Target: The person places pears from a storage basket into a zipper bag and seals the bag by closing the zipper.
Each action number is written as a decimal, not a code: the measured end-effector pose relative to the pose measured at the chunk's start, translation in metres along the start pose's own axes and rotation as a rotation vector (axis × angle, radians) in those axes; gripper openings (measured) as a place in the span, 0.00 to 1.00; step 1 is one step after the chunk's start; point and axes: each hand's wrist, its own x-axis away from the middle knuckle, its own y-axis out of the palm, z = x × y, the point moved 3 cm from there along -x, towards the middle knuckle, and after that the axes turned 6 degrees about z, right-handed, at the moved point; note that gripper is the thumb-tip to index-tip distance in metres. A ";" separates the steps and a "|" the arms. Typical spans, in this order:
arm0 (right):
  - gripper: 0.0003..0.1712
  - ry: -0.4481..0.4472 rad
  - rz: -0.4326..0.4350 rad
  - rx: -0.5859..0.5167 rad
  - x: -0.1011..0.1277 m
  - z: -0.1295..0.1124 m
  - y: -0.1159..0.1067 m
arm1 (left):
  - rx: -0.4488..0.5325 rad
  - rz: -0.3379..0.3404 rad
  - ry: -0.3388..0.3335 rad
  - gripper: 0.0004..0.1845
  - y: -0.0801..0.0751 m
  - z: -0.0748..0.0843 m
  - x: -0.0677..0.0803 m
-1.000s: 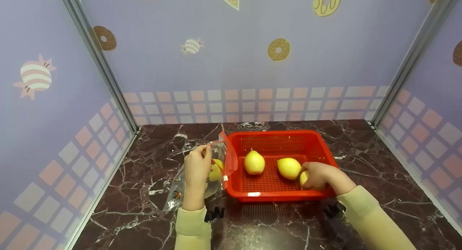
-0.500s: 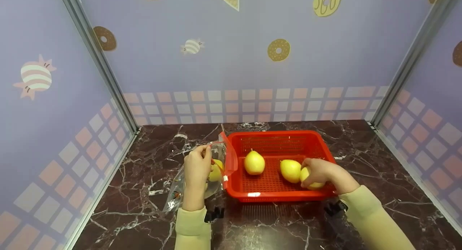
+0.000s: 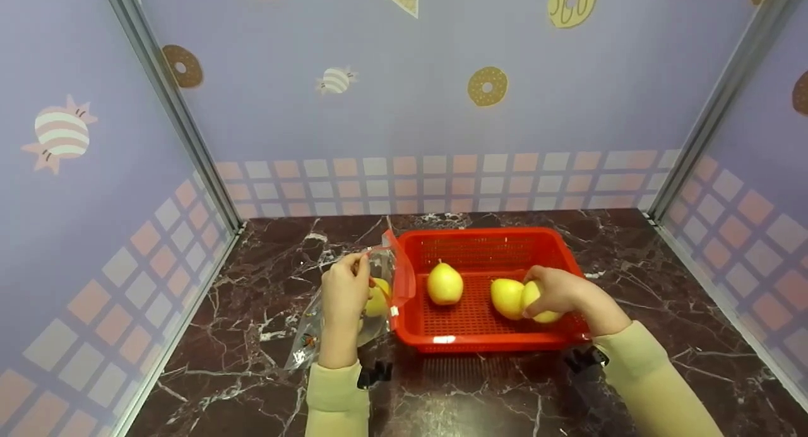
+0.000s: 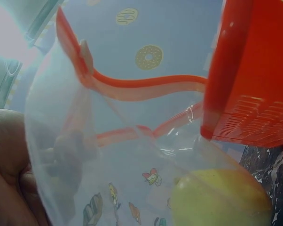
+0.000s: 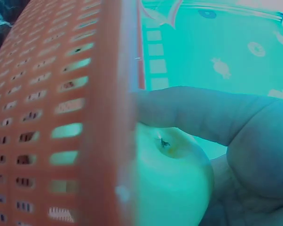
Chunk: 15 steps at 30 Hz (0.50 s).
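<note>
Head view: right hand (image 3: 558,292) grips a pear (image 3: 541,301), now lifted off the basket (image 3: 486,241) floor at its right front corner, touching another pear (image 3: 507,297). Left hand (image 3: 344,292) pinches the bag (image 3: 379,279) rim, unmoved, at the counter's left.

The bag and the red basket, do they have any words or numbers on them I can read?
No words or numbers can be read.
Clear bag: only small cartoon pictures, no letters.
Red basket: a small white sticker on the front rim, too small to read.
Walls: donut and candy pictures, no writing.
</note>
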 end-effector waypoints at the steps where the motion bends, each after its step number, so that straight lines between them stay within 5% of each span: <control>1: 0.37 -0.006 0.005 -0.009 0.000 -0.001 -0.001 | 0.001 -0.001 0.000 0.14 0.000 0.000 0.000; 15: 0.33 -0.054 0.087 -0.118 -0.007 -0.018 -0.001 | 0.006 0.004 0.005 0.13 -0.001 0.001 0.000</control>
